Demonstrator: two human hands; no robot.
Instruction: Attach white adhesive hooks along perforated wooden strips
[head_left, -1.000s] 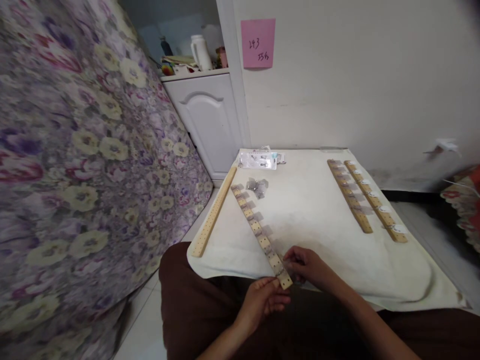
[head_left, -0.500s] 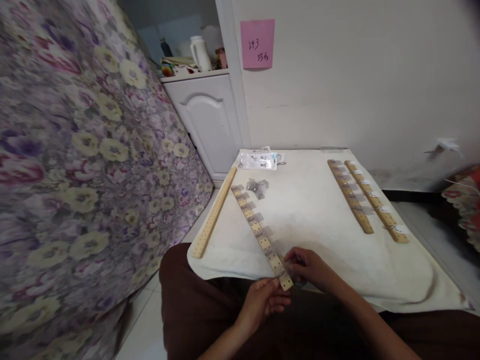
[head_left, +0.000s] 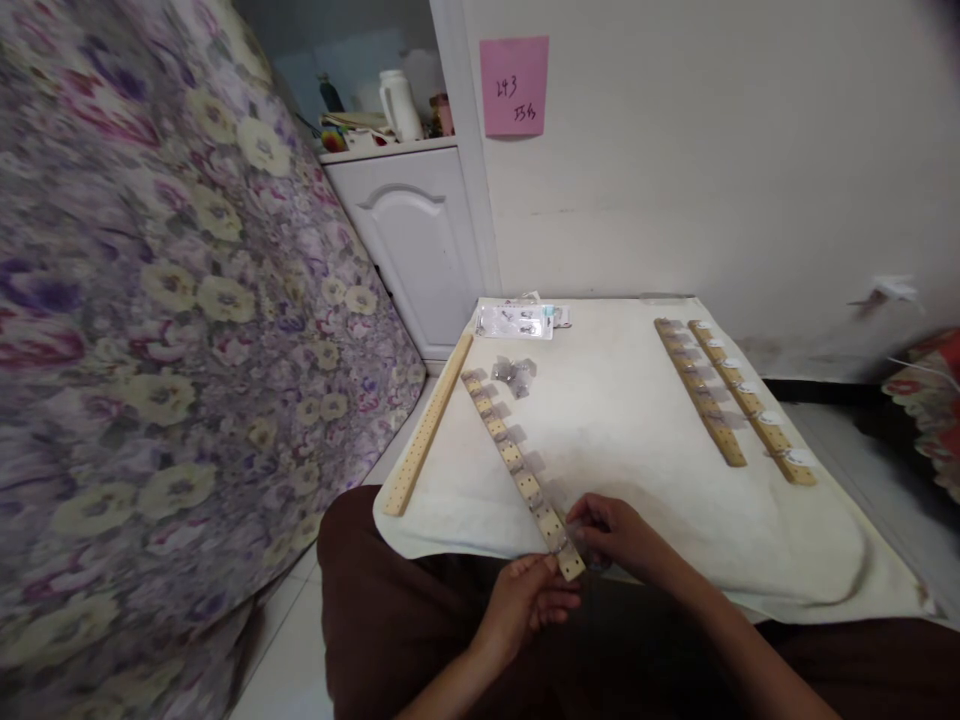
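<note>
A wooden strip with holes [head_left: 511, 455] slants across the cloth, its near end reaching past the table's front edge. Small metal pieces with clear plastic tags are fixed along it. My left hand [head_left: 529, 597] grips that near end, thumb on top and fingers curled below. From the right side, my right hand [head_left: 611, 535] has its fingers closed in a pinch on a small clear plastic tag, close beside the strip's end. The fingertips partly hide this tag. Just beyond the strip lies a little heap of small clear packets [head_left: 516, 375].
A bare perforated wooden strip [head_left: 427, 430] lies along the table's left side. Two tagged strips [head_left: 701, 395] [head_left: 752, 405] rest on the right. Flat clear packaging [head_left: 515, 321] is at the back, against the wall. A floral curtain [head_left: 187, 300] hangs on the left.
</note>
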